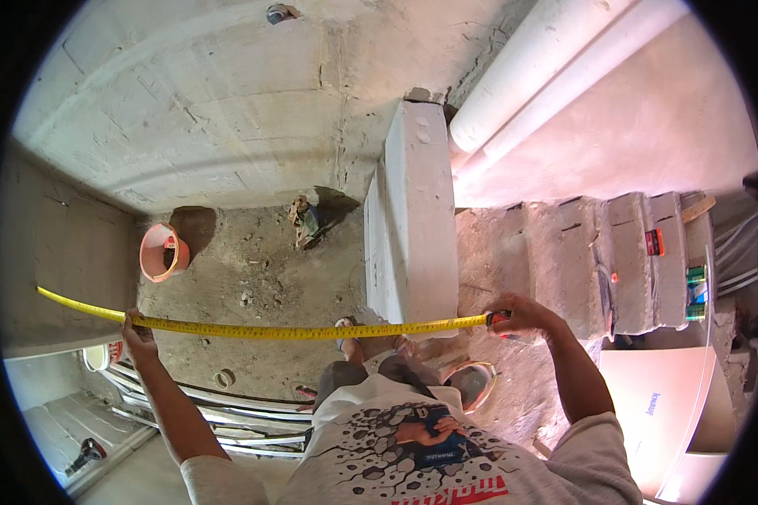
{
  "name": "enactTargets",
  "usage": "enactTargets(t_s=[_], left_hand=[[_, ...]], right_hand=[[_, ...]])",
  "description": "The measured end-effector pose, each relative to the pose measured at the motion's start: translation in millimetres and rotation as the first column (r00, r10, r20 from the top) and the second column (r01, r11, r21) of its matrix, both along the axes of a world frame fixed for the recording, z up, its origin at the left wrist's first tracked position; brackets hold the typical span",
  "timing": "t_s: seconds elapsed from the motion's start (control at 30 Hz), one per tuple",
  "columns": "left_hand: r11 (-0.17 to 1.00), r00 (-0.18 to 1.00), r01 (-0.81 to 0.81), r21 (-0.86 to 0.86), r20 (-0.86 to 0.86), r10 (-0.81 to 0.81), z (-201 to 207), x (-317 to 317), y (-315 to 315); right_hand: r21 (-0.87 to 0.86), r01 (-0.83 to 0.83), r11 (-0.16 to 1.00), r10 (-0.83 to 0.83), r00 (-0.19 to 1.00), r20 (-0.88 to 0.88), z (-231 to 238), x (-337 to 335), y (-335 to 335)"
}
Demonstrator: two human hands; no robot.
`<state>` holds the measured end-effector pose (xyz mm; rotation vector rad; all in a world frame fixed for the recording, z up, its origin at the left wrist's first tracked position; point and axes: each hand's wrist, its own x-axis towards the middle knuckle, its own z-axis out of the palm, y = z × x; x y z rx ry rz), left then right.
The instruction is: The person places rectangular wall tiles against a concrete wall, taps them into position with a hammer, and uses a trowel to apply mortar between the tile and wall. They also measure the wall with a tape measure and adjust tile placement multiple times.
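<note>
A yellow tape measure blade (312, 333) stretches across in front of me, bowing slightly from the left wall to my right side. Its far left end lies at or close to the grey wall; I cannot tell whether it touches. My left hand (138, 335) pinches the blade a short way in from that end. On the other side my right hand (524, 316) grips the tape measure case (499, 318), whose red and dark edge shows between the fingers, the rest being covered. Both arms are spread wide, and the blade passes in front of a white block pillar (429, 210).
An orange bucket (163, 252) and a crumpled bag (304, 221) stand on the dirty floor. Another bucket (472, 385) is by my legs. Long white profiles (253, 412) lie at lower left. Concrete steps (556, 269) rise rightward, beside a leaning board (657, 412). White pipes (539, 67) run overhead.
</note>
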<state>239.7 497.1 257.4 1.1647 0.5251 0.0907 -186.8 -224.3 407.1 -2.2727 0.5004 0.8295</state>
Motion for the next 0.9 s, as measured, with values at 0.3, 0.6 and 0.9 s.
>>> enactTargets(t_s=[0.3, 0.6, 0.9], left_hand=[[0.997, 0.994, 0.011, -0.077, -0.11, -0.02, -14, -4, -16], [0.994, 0.991, 0.053, -0.095, -0.115, -0.064, -11, -38, -65], [1.0, 0.982, 0.006, -0.022, -0.187, -0.01, -1, -43, -84]], right_hand=[[-0.001, 0.041, 0.999, -0.041, 0.996, 0.082, -4, -11, 2], [-0.035, 0.045, 0.998, -0.042, 0.997, 0.072, 6, -9, 11], [-0.091, 0.036, 0.995, -0.031, 0.998, 0.052, 4, -9, 13]])
